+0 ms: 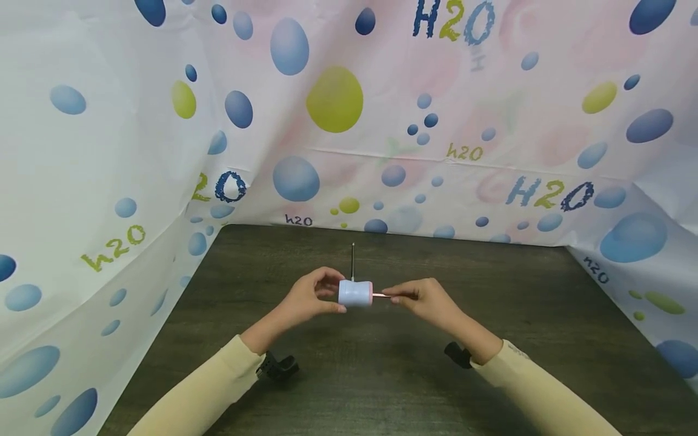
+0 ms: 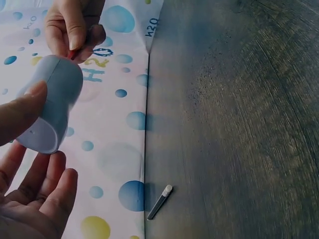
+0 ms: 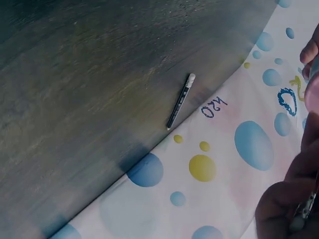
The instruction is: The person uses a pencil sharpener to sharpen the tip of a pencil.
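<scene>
In the head view my left hand (image 1: pixel 305 298) grips a light blue, waisted pencil sharpener (image 1: pixel 355 293) with a pink end facing right. Its thumb lies along the near side, as the left wrist view of the sharpener (image 2: pixel 67 92) also shows. My right hand (image 1: pixel 433 303) pinches a thin reddish pencil (image 1: pixel 382 295) whose other end goes into the pink end (image 3: pixel 313 94). The pencil's tip is hidden inside. Beyond the sharpener, on the table, lies a dark pencil (image 1: pixel 352 260) with a whitish eraser end; neither hand touches it.
The dark wood-grain table (image 1: pixel 382 387) spreads under both hands. A white sheet (image 1: pixel 382 121) with blue and green dots and "H2O" lettering rises at the back and sides. Small dark specks (image 2: pixel 209 79) are scattered on the tabletop. Black straps with cameras sit at both wrists.
</scene>
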Demonstrator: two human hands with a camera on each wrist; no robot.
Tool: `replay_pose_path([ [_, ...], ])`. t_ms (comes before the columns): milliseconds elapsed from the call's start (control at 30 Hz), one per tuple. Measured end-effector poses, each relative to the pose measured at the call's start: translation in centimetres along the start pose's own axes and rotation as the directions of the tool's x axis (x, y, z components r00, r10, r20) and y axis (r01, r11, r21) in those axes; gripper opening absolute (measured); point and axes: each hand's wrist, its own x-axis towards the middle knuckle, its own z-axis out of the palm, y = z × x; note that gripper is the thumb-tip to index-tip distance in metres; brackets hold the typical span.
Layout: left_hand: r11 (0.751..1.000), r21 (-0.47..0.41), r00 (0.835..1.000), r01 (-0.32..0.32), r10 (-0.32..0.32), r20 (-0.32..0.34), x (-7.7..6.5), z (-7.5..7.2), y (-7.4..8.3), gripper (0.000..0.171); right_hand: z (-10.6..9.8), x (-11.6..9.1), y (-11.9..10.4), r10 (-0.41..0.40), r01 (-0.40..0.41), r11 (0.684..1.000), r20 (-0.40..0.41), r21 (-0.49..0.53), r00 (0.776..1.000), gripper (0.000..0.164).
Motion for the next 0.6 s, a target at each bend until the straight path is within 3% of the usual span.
replay_pose_path([
  [100,0.999,-0.035,1.0,-0.015,0.016,0.014,-0.1,-0.3,-0.1,0.054,0.1,-0.1,0.1,-0.035,0.035,0.999,-0.014,-0.008,0.999,0.023],
  [200,0.987,-0.159,0.999,-0.004,0.012,0.046,-0.1,-0.9,-0.2,0.057,0.0,-0.2,0.2,-0.081,0.079,0.996,-0.045,-0.048,0.996,0.024],
  [300,0.967,-0.245,0.997,0.073,-0.064,0.044,0.1,-1.4,-0.3,0.054,0.1,-0.3,0.2,-0.169,0.155,0.981,-0.113,-0.118,0.979,0.025],
  [433,0.953,-0.209,0.976,0.22,-0.213,0.054,0.4,-1.6,-0.3,0.061,0.2,-0.1,0.2,-0.32,0.27,0.934,-0.208,-0.234,0.924,0.028],
  [600,0.946,-0.126,0.944,0.3,-0.276,0.178,0.4,-1.4,-0.1,0.063,0.7,0.3,0.5,-0.511,0.397,0.823,-0.224,-0.406,0.83,0.036],
])
